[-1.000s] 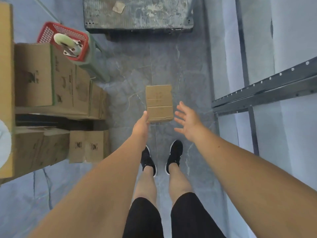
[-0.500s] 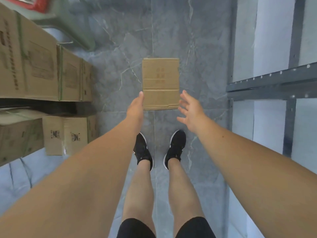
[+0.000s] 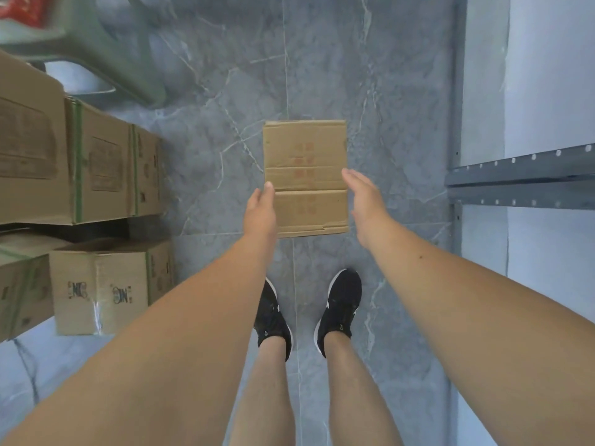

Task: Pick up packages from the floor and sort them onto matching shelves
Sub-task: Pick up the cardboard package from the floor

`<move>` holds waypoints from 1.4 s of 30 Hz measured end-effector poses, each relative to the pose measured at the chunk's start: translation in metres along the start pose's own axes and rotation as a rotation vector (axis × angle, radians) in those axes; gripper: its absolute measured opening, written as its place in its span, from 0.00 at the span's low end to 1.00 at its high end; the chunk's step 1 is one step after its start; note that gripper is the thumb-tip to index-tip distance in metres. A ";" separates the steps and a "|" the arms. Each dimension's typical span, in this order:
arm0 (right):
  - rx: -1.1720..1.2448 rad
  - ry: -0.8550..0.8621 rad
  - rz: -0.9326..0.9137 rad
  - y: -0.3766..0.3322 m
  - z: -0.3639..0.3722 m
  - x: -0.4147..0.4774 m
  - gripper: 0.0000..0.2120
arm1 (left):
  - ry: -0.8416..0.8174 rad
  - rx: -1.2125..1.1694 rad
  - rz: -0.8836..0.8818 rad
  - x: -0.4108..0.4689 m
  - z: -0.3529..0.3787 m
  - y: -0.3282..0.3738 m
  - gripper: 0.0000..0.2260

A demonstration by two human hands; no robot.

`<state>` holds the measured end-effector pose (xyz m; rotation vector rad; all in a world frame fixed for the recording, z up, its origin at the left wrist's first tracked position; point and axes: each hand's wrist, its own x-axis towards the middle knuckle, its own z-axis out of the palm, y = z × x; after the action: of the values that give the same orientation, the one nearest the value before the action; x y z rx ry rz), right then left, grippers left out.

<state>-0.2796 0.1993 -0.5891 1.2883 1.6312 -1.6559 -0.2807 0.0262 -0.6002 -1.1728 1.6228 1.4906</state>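
Below, flat creased cardboard box (image 3: 305,178) between open-fingered left hand (image 3: 260,211) and right hand (image 3: 363,201).

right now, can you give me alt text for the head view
Looking down, a person's left hand and right hand, both open, flank a small cardboard box lying on the grey floor ahead of their black shoes. Larger cartons are stacked at left, and a grey metal shelf is at right.
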 end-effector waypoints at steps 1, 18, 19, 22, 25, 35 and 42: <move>-0.005 0.004 0.003 0.001 -0.001 0.006 0.29 | 0.000 -0.001 -0.002 0.006 0.000 0.000 0.29; 0.010 -0.113 0.041 0.031 -0.005 0.039 0.45 | -0.024 -0.013 -0.067 0.032 -0.001 -0.012 0.38; 0.013 -0.101 0.028 0.030 -0.005 0.036 0.38 | -0.015 -0.015 -0.069 0.036 -0.003 -0.015 0.42; 0.009 -0.051 0.009 0.025 -0.001 0.028 0.33 | 0.014 -0.025 -0.092 0.036 -0.006 -0.020 0.51; -0.003 -0.051 -0.019 0.009 0.004 0.012 0.33 | 0.036 -0.024 -0.069 0.007 -0.002 0.004 0.38; -0.044 -0.040 -0.168 -0.076 -0.005 -0.023 0.36 | 0.041 0.054 0.153 -0.049 0.012 0.096 0.29; -0.012 -0.087 -0.302 -0.160 -0.014 -0.070 0.36 | 0.044 0.142 0.300 -0.116 0.009 0.184 0.30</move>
<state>-0.3811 0.2216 -0.4477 0.9857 1.8500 -1.8433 -0.4017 0.0500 -0.4209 -0.9200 1.9678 1.5067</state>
